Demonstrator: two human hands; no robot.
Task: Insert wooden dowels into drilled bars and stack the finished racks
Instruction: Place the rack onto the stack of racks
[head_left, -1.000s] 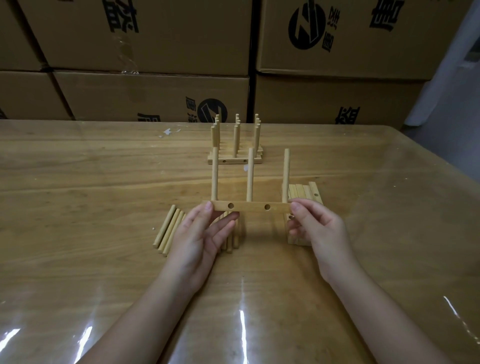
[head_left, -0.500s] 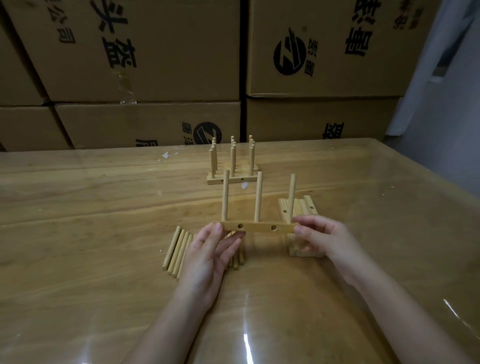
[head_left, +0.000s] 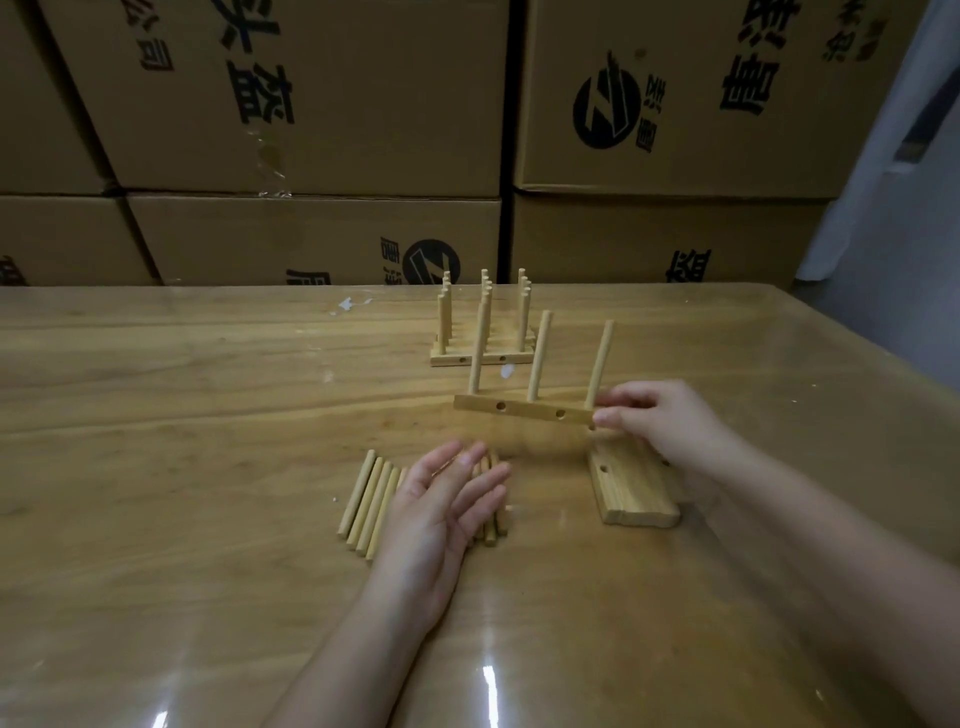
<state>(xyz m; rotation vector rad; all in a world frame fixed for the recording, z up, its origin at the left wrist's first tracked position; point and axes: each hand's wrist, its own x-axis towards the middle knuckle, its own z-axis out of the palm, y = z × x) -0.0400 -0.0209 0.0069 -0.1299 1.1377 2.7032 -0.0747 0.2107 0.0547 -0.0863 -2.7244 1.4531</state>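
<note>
Stretching away beneath both hands, the counter (head_left: 182, 415) carries the stack of finished racks (head_left: 483, 358) on the far side. The stack stands beyond the hands, a little left of the right hand (head_left: 660, 421) and almost straight ahead of the left hand (head_left: 441, 509). Between that stack and the hands sits the new rack (head_left: 522, 409), a drilled bar with three dowels standing up from it and leaning slightly rightward. Its long axis runs left to right, roughly parallel to the bars of the stack, so the coming move looks like a short carry forward and slightly left with no real turn needed. The rack appears to be held clear of the counter, judging by the shadow under it. The right hand is the nearer one to the job: its thumb and fingertips (head_left: 605, 417) pinch the right end of the bar, while the left end hangs free. Just under and nearer than that hand lies a pile of unfilled bars (head_left: 634, 488), flat and pointing away. The left hand is well apart from the rack, nearer the body, its fingers straight and spread, gripping nothing. It hovers over the row of loose dowels (head_left: 369, 504); whether it touches them cannot be told.
</note>
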